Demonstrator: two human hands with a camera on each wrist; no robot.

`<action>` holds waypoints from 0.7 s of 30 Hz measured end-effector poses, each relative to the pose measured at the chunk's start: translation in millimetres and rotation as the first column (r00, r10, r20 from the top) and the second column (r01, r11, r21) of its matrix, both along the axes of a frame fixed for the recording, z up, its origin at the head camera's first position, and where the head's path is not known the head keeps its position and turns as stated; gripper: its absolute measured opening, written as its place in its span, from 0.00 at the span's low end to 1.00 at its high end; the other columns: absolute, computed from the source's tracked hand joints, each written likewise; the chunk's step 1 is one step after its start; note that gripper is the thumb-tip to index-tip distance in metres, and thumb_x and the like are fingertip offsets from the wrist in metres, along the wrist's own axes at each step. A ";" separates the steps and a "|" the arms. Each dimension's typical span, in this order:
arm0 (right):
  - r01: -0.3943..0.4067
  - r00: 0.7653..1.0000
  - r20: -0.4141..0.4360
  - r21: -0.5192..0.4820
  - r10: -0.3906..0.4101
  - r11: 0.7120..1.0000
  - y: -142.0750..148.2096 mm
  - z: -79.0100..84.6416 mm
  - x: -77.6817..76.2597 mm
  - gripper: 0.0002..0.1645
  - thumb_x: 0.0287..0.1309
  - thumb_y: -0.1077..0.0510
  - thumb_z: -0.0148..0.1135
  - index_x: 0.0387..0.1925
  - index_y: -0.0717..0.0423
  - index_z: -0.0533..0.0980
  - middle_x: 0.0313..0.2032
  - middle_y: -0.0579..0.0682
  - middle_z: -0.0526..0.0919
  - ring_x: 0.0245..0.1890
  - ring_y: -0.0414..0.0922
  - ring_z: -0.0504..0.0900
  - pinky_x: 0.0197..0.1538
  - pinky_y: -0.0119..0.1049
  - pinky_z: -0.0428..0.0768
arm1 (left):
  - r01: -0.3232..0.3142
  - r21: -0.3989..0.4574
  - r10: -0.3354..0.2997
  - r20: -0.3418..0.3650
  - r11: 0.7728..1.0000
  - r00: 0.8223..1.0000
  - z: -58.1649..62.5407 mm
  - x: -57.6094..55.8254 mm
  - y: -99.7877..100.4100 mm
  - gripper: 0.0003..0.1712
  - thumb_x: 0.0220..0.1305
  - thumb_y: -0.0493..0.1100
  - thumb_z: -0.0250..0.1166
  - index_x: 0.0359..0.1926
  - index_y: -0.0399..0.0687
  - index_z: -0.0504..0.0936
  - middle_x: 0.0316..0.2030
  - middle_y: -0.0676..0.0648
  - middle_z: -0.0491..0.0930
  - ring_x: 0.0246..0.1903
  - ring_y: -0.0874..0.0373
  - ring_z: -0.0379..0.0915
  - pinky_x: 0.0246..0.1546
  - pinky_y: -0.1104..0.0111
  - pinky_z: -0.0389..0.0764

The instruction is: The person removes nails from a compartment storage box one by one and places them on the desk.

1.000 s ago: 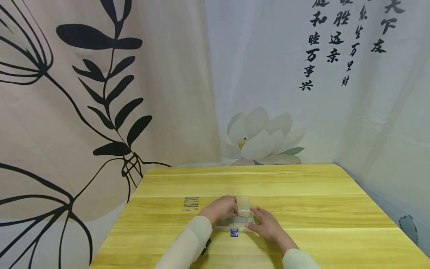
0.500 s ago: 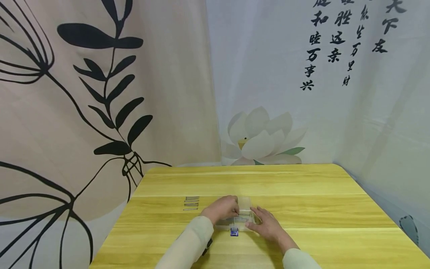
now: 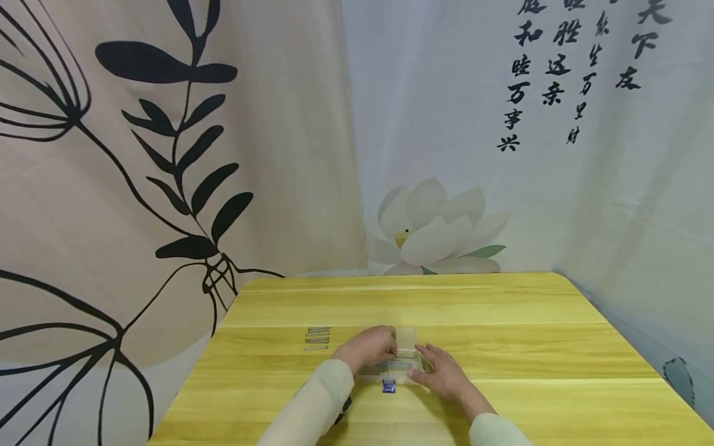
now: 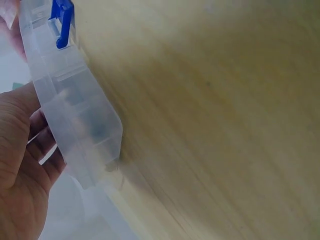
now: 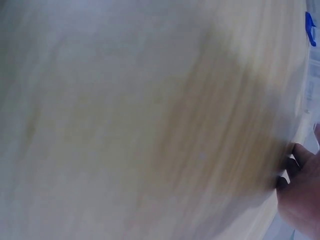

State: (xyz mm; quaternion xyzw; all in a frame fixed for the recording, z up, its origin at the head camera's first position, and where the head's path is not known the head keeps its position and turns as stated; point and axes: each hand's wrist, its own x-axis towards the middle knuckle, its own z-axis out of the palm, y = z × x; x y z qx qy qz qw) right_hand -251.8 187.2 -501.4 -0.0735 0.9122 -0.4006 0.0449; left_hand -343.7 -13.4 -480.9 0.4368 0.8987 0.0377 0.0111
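A clear plastic compartment box with its lid raised at the back stands mid-table, a blue latch at its front. My left hand reaches into it with bent fingers, pinching what looks like a thin metal nail; the fingertips are mostly hidden. In the left wrist view, the left hand shows behind the box's translucent wall. My right hand rests against the box's right end, fingers extended and thumb near the front corner. Several thin grey nails lie in a row left of the left hand.
A light wood-grain table spreads around the box. Printed fabric curtains hang behind and beside it. A small black object shows under the left forearm.
The left hand has shifted only slightly inside the box, and the thin piece by its fingertips looks more level. The right hand, box and row of nails stay in place.
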 end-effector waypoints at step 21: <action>0.004 1.000 0.002 0.039 -0.004 0.999 -0.9 1.3 -0.2 0.42 0.61 0.41 0.66 0.71 0.57 0.66 0.71 0.68 0.59 0.69 0.71 0.54 0.64 0.71 0.53 | -0.113 0.194 0.074 0.196 0.974 0.978 17.4 -2.1 -14.0 0.09 0.63 0.37 0.65 0.27 0.53 0.86 0.26 0.60 0.77 0.25 0.68 0.68 0.28 0.74 0.72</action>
